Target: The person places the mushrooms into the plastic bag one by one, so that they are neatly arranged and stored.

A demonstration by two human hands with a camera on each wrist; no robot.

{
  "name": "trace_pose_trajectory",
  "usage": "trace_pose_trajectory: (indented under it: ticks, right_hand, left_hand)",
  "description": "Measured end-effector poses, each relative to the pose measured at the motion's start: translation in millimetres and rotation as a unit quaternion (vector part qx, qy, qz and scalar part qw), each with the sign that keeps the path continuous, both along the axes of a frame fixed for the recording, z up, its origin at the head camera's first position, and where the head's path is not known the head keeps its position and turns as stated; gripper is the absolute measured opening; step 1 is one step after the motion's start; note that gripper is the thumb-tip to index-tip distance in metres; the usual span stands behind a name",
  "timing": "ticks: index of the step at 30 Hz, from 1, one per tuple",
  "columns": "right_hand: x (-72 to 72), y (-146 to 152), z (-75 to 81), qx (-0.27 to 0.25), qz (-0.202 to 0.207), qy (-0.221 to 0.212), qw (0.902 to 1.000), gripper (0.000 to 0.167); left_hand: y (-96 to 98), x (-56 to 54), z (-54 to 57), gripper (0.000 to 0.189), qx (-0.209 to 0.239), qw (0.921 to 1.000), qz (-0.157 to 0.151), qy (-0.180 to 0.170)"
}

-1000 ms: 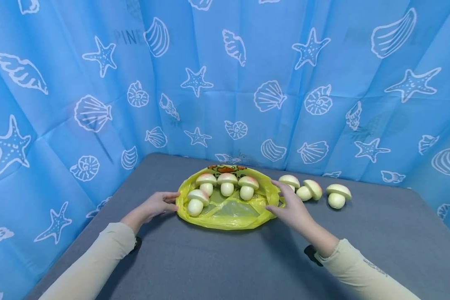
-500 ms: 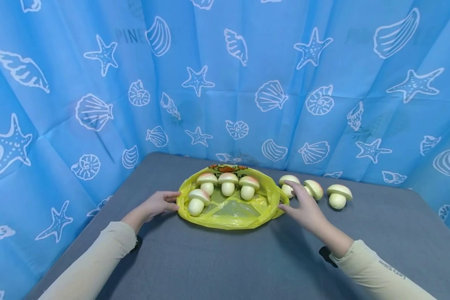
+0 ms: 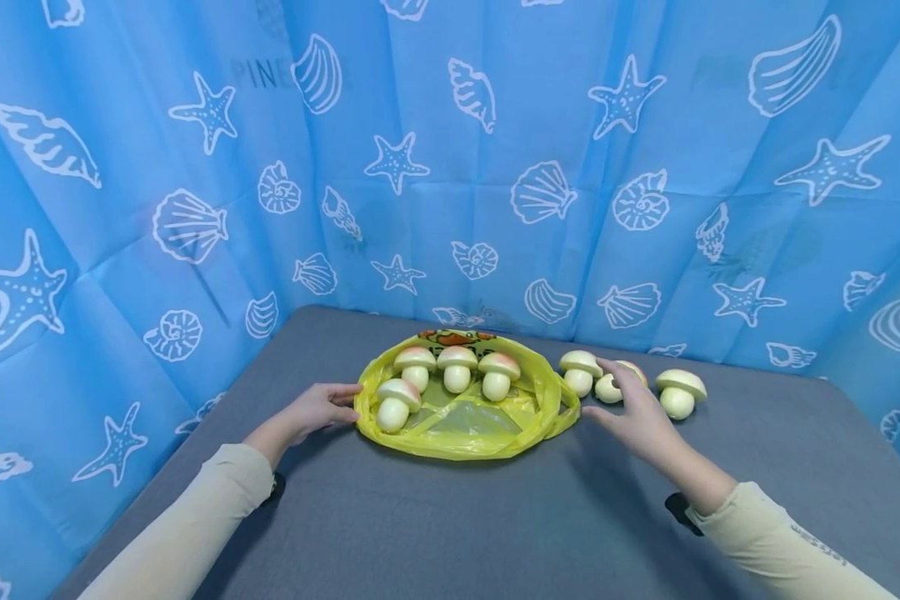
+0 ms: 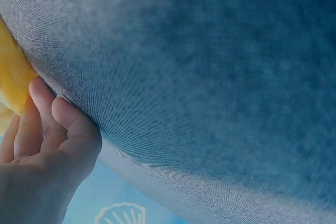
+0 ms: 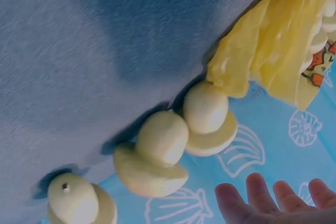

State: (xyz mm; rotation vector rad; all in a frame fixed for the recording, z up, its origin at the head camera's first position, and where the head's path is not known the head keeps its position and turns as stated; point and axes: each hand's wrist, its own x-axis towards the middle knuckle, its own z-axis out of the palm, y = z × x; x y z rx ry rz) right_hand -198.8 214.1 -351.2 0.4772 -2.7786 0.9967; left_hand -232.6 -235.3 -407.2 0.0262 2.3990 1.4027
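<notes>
A yellow plastic bag (image 3: 450,451) lies on the table with its mouth spread wide. Inside it sit several toy mushrooms (image 3: 394,410) with pale stems and pink-tinged caps. My left hand (image 3: 311,415) stays at the bag's left rim, fingertips against the plastic, as the left wrist view also shows. To the right of the bag, my right hand (image 3: 641,423) hovers with fingers spread and nothing in its grasp. Behind it stand a near mushroom (image 3: 579,372), a tilted mushroom (image 3: 608,390) partly hidden by my fingers, and a far-right mushroom (image 3: 679,395).
A grey cloth (image 3: 450,525) covers the table. Blue curtain (image 3: 435,217) with white shells and starfish hangs close along the back and sides. In the right wrist view, a bag handle (image 5: 231,69) reaches right beside the closest mushroom.
My right hand has left the bag's right rim and moved rightward to the loose mushrooms. The bag's right handle has sprung outward. My left hand has kept its place.
</notes>
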Motion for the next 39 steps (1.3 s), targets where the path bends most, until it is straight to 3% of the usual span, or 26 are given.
trace_pose_trajectory:
  ticks: [6,14,22,31,39]
  right_hand:
    - [-3.2,11,-2.2,0.015,0.000,0.004,0.9999,0.070]
    - [-9.0,24,-7.3,0.034,0.003,0.049,0.9982,0.070]
    - [-11.4,32,-9.9,0.088,-0.021,0.073,0.9932,0.071]
    - [-16.7,49,-16.9,0.110,-0.041,0.062,0.9912,0.080]
    - [-20.5,63,-18.9,0.115,-0.067,0.002,0.9912,0.095]
  left_hand:
    - [-0.9,-0.2,0.1,0.058,-0.001,1.0000,-0.002,0.001]
    - [-1.3,-1.2,-0.8,0.058,0.000,1.0000,-0.004,0.000]
    - [-0.7,-1.3,-1.4,0.059,0.000,1.0000,-0.004,0.003]
    - [-0.4,-0.8,-1.4,0.059,-0.005,1.0000,-0.003,0.006]
    - [-0.2,-1.2,-1.4,0.058,-0.008,1.0000,-0.002,0.006]
